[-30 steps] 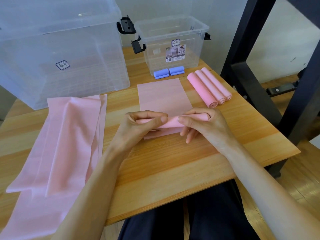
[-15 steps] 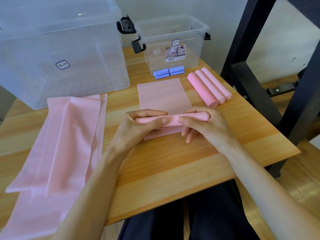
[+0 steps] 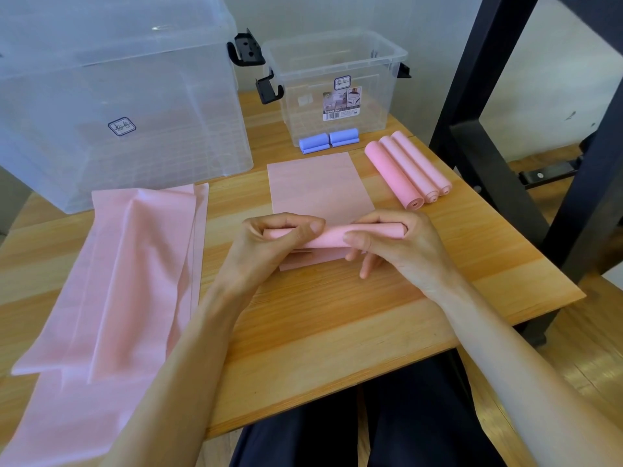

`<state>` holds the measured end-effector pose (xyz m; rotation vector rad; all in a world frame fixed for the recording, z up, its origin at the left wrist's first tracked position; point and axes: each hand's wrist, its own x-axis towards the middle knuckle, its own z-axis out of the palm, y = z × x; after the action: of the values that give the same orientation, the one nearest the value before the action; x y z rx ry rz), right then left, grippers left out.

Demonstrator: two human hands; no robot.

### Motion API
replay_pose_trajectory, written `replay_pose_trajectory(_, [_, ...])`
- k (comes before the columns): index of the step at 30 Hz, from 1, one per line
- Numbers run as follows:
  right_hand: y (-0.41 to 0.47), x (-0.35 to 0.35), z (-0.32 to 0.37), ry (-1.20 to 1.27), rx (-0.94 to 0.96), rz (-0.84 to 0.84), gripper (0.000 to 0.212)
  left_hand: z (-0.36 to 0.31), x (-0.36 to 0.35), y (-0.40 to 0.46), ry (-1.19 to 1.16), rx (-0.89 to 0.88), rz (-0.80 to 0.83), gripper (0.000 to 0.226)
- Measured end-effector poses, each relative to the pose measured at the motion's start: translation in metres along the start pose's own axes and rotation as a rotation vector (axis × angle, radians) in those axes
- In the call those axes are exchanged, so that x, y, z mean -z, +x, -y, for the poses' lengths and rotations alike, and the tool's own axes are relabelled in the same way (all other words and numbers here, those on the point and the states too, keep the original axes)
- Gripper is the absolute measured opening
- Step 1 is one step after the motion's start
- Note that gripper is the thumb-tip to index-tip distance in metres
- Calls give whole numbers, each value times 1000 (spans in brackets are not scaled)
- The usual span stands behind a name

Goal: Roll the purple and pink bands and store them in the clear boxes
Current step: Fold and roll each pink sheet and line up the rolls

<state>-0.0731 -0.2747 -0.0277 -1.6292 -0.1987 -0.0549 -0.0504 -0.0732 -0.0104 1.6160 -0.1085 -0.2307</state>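
Pink elastic band [image 3: 320, 193], half rolled, lies flat at table [image 3: 337, 332] centre. Left hand [image 3: 269, 244] and right hand [image 3: 397, 247] each pinch one roll end, keeping the winding tight and even. Clear plastic boxes [image 3: 337, 79] stand at 12 o'clock.

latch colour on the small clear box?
Black latches on the small clear box; head view.

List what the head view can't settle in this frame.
- Large clear box: top and left cut off by the frame edge; contents unreadable through the hazy wall.
- Small clear box: label text too small to read.
- Pink band being rolled: roll's left end hidden by the left hand; right hand covers part.
- Unrolled pink bands: overlapped and cut off at bottom left; count unclear.
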Motion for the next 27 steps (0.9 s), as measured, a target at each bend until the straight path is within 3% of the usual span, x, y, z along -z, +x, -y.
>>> replay_pose_trajectory(8, [1,0,0,39,6,28,33,0,0,0,-49,25,-9,26])
replay_pose_trajectory(22, [2,1,-1,-7,-7,-24,21,0,-2,-1,-33,-45,-18,20])
replay_pose_trajectory(27, [2,1,-3,-35,16,5,36,0,-1,0,-71,31,-36,21])
